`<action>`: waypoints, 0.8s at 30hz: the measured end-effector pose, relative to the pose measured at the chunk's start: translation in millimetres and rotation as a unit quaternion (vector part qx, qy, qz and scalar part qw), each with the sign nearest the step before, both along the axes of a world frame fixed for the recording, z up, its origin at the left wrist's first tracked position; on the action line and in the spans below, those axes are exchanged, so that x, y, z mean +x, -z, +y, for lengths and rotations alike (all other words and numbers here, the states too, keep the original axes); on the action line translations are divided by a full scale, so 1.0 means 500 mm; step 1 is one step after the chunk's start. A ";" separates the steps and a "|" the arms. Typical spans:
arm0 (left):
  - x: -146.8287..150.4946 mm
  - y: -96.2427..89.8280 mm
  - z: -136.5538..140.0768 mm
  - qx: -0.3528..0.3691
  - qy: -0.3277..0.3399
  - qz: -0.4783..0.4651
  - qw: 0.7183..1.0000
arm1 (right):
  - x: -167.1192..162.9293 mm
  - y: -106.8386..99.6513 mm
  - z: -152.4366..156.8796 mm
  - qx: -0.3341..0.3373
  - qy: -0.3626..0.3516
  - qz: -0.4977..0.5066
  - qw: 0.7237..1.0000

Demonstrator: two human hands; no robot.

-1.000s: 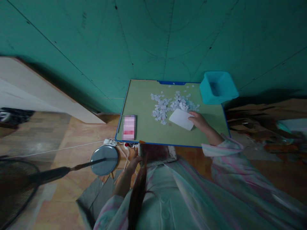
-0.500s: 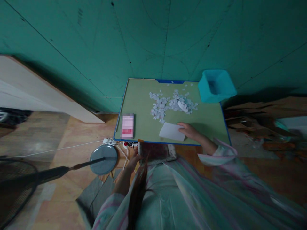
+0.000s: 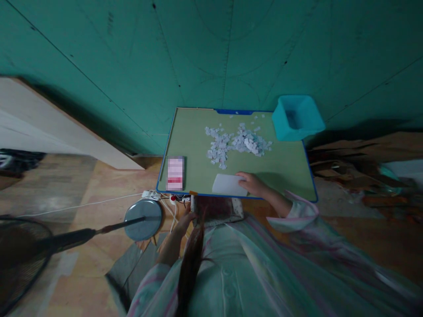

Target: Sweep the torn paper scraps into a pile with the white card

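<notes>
My right hand [image 3: 250, 182] is closed on the right end of a thin white rectangular sheet [image 3: 228, 183], which lies low over the near edge of the green tabletop [image 3: 191, 145]. Beyond the sheet lie two joined heaps of small white paper pieces [image 3: 220, 147], with a few strays near the back. Below the near edge, against my body, is a shallow tray [image 3: 237, 210] with a worn pale rim and dark reddish inside. My left hand [image 3: 187, 216] grips its left side; part of the fingers is hidden.
A turquoise plastic bin [image 3: 297, 121] stands at the table's back right corner. A blurred pink-and-white rectangular item [image 3: 175, 174] lies at the front left. Left of the table are a round grey stool [image 3: 143, 220], power strip [image 3: 150, 194], cables and a racket-shaped mesh object [image 3: 26, 255].
My right hand has moved the white sheet a little to the left and towards the table's near edge. My left hand and the tray have stayed nearly still. The paper heaps look unchanged.
</notes>
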State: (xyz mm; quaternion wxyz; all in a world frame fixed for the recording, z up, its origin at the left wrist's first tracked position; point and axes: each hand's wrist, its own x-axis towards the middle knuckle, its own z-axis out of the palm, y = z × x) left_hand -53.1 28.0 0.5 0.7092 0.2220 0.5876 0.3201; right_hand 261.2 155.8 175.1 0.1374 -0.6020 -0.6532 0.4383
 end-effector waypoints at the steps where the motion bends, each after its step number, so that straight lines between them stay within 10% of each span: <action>1: 0.000 0.000 0.000 0.001 -0.003 0.000 1.000 | -0.001 -0.003 0.001 0.002 0.004 -0.005 1.000; 10: 0.003 -0.009 0.005 -0.010 -0.008 0.002 1.000 | 0.000 0.004 0.001 0.016 -0.017 0.015 1.000; 24: 0.005 -0.011 -0.010 -0.014 -0.016 0.007 1.000 | 0.110 0.049 0.050 0.069 0.289 0.016 0.955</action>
